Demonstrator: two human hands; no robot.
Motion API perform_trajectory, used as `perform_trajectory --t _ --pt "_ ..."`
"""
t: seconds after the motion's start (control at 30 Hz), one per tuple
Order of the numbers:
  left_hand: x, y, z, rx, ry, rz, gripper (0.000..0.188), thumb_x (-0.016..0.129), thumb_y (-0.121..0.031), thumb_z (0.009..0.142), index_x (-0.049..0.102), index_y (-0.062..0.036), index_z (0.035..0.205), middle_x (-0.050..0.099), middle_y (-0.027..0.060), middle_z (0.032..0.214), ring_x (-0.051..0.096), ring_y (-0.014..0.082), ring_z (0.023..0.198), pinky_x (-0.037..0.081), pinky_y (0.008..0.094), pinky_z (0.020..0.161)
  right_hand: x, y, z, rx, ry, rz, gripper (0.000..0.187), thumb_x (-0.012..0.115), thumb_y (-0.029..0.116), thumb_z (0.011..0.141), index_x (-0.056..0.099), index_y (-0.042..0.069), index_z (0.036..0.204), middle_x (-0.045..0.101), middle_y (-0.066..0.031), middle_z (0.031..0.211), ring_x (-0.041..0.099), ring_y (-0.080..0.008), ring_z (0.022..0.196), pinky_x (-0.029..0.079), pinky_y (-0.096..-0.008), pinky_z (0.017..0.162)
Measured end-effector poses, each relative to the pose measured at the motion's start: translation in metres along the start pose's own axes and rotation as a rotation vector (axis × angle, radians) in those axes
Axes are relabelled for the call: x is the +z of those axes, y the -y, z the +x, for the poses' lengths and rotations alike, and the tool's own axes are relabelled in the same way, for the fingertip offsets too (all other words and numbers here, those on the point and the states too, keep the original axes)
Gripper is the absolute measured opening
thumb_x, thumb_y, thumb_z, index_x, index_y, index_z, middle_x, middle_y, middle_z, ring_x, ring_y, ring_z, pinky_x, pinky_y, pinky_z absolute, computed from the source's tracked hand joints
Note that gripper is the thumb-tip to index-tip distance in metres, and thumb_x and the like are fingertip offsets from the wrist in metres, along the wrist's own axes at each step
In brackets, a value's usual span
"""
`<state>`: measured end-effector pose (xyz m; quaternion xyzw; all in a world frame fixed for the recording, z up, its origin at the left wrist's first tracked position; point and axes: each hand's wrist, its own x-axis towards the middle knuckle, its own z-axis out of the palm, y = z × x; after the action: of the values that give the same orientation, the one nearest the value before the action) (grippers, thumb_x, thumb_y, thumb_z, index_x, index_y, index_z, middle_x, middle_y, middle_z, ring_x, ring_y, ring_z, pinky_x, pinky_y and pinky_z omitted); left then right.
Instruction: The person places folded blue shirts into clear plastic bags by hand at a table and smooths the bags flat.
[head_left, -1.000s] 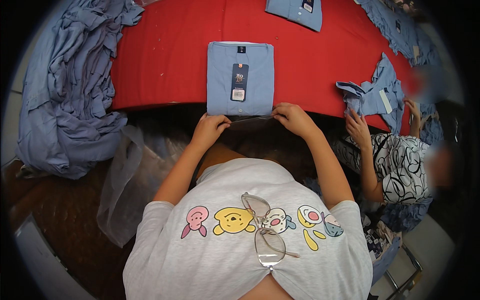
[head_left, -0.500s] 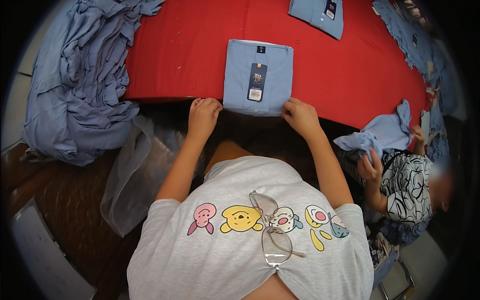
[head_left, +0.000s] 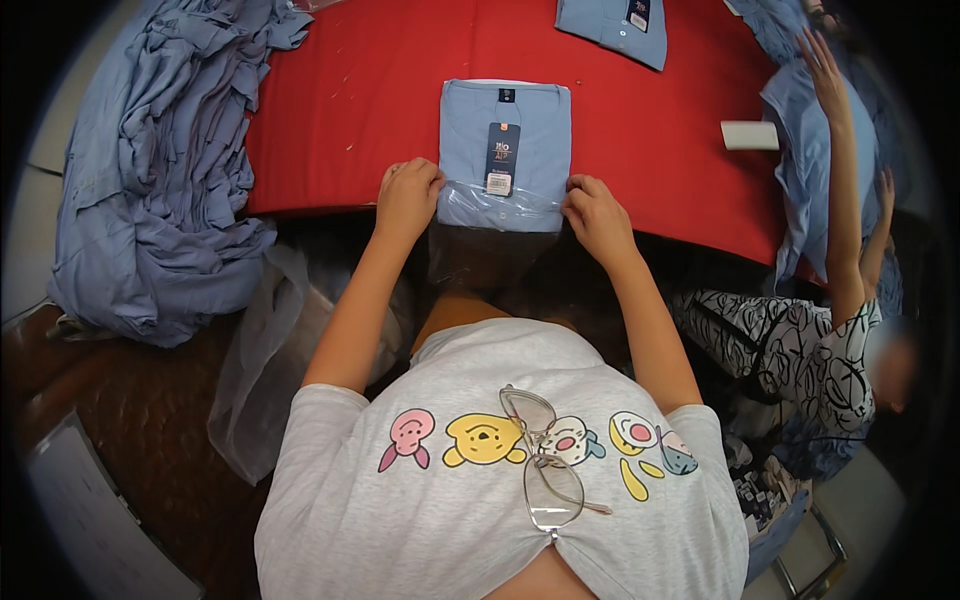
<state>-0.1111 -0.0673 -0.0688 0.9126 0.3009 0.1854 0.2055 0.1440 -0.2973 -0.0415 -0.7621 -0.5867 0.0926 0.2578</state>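
Note:
A folded light-blue shirt lies at the near edge of the red-covered table, a dark paper tag on its front. Clear plastic bag film wraps the shirt's lower part, and its loose end hangs below the table edge. My left hand pinches the film at the shirt's left side. On the opposite side, my right hand is closed on the film's other edge, fingertips by the shirt's lower right corner.
A large heap of blue shirts hangs over the table's left end, above a clear plastic sack. Another folded shirt lies farther back. At right, a co-worker's hand reaches over a spread blue shirt beside a white card.
Both my hands have moved slightly up along the shirt, and the plastic now covers its lower part. The co-worker's bunched shirt is now spread on the table.

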Motion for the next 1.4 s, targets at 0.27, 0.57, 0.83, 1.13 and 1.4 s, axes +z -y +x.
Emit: perform_trajectory --t 0.27,0.57,0.83,1.13,1.4 --pt "-0.035 0.002 0.017 -0.15 0.533 0.086 0.007 0.078 -0.014 0.084 0.079 -0.0078 0.085 0.074 0.0113 0.097 0.071 0.0323 0.1 0.052 0.048 0.097 -0.012 0.01 0.005 -0.11 0.027 -0.044 0.009 0.078 0.003 0.082 0.069 0.001 0.082 0.063 -0.0157 0.15 0.06 -0.0368 0.135 0.056 -0.0469 0.102" --pt "-0.038 0.006 -0.009 0.042 0.408 0.237 0.002 0.079 -0.012 0.08 0.079 -0.0101 0.08 0.072 0.0096 0.093 0.069 0.0307 0.101 0.048 0.0462 0.097 -0.003 0.022 0.001 -0.108 0.2 -0.012 0.008 0.077 0.002 0.08 0.07 0.001 0.076 0.059 -0.014 0.159 0.057 -0.035 0.141 0.054 -0.0461 0.106" --pt "-0.036 -0.002 0.008 0.1 0.195 0.21 0.002 0.077 -0.01 0.083 0.078 -0.0083 0.083 0.072 0.0083 0.091 0.069 0.0314 0.097 0.047 0.0461 0.097 0.003 0.008 0.001 0.01 0.186 0.13 0.01 0.076 0.001 0.085 0.066 0.0 0.083 0.061 -0.0123 0.157 0.063 -0.0344 0.134 0.056 -0.0442 0.104" --pt "-0.004 0.01 0.026 0.062 0.251 0.23 0.005 0.076 -0.012 0.084 0.079 -0.0079 0.083 0.072 0.0102 0.091 0.071 0.0318 0.097 0.048 0.0459 0.096 0.013 -0.002 0.009 0.061 0.165 0.142 0.012 0.077 0.0 0.084 0.065 -0.004 0.085 0.064 -0.0141 0.152 0.066 -0.0363 0.129 0.058 -0.0434 0.099" --pt "-0.009 0.004 0.029 0.133 0.365 0.188 0.002 0.076 -0.01 0.081 0.074 -0.0085 0.081 0.068 0.0101 0.094 0.068 0.0317 0.101 0.048 0.0453 0.092 0.004 0.005 -0.01 -0.081 0.132 -0.059 0.01 0.079 0.002 0.079 0.07 -0.001 0.079 0.059 -0.0157 0.157 0.06 -0.0338 0.137 0.056 -0.044 0.106"
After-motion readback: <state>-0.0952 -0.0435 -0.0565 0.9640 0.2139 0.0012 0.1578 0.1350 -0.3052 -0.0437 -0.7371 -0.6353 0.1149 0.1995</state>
